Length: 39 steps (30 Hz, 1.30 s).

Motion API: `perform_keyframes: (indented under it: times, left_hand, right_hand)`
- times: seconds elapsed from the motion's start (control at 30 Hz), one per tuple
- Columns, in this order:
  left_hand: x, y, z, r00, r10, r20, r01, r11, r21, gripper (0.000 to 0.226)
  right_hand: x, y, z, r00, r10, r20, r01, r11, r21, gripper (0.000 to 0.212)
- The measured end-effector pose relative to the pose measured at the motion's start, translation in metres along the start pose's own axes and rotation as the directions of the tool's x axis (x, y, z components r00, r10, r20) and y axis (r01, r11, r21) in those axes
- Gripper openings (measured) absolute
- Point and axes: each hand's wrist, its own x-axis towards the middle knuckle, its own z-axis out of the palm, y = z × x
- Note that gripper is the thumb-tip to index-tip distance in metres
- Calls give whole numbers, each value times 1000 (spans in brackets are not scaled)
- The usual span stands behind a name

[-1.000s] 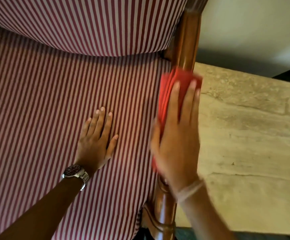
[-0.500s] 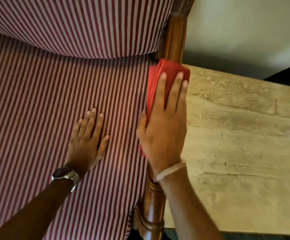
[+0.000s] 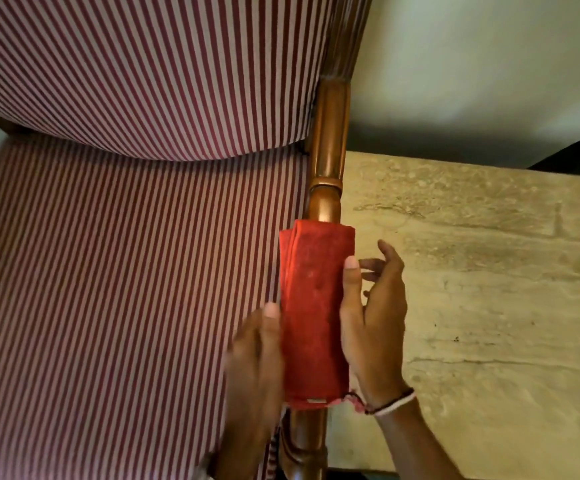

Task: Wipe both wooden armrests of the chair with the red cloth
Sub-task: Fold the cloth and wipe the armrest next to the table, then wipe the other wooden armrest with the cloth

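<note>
Head view: your hands sit on both sides of the red cloth (image 3: 312,317), which lies folded over the wooden armrest (image 3: 326,150). Your left hand (image 3: 253,358) presses its side; your right hand (image 3: 373,320) rests a thumb on it, fingers spread open. Squeeze the cloth round the wood, then slide it away from you, up to the bare part.

A stone-look tabletop (image 3: 489,306), beige with darker veins and a few thin cracks, fills the 3 to 5 o'clock area, its far corner reaching toward 2 o'clock. Beyond it, at 1 o'clock, a pale wall (image 3: 472,57) falls into shadow near its base. A dark patch (image 3: 579,150) at 2 o'clock is possibly floor.
</note>
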Motion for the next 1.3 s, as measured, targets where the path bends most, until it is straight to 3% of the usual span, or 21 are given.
perform_keyframes:
  times: [0.07,0.13,0.27,0.4,0.47,0.57,0.7,0.77,0.83,0.97,1.13,1.2,1.3]
  left_hand:
    - [-9,16,17,1000,25,-10,-22,976,216,72]
    - [-8,22,28,997,60,-41,-40,926,375,75]
    - [12,24,30,996,71,-61,-49,950,307,81]
    - [34,40,23,997,72,-13,-68,973,219,58]
    - [40,47,9,994,105,-1,-103,971,216,53]
    - [46,45,-46,990,141,26,-144,967,210,63]
    - [56,29,-149,972,236,4,-230,941,247,63]
    - [65,17,-214,967,241,-79,-210,936,283,63]
    - [69,17,-265,956,230,-180,-170,940,297,68]
    - [92,17,-376,888,270,-372,-96,900,424,56]
    - [117,-8,-476,815,354,-458,-2,793,610,40]
    - [128,-23,-495,820,310,-482,76,775,628,39]
    - [146,-46,-498,894,113,-434,233,710,664,45]
  right_hand:
    - [6,-4,10,999,-3,42,2,1000,7,55]
    - [5,-8,21,999,-44,-2,44,998,-38,49]
    - [16,-20,38,975,-174,-142,142,967,-211,35]
    - [41,-41,43,945,-261,-197,190,929,-318,32]
    - [39,-54,47,931,-292,-219,234,938,-254,31]
    - [19,-81,64,927,-300,-226,311,950,18,22]
    - [-18,-132,111,976,-207,-64,214,868,449,29]
    - [-44,-171,155,981,-178,78,89,768,634,34]
    - [-64,-204,188,955,-211,207,1,701,713,37]
    - [-94,-280,257,848,-400,347,73,738,671,42]
    - [-116,-342,333,769,-515,379,246,785,569,50]
    - [-125,-350,360,751,-507,423,279,824,493,50]
    - [-132,-343,390,705,-438,558,318,898,303,56]
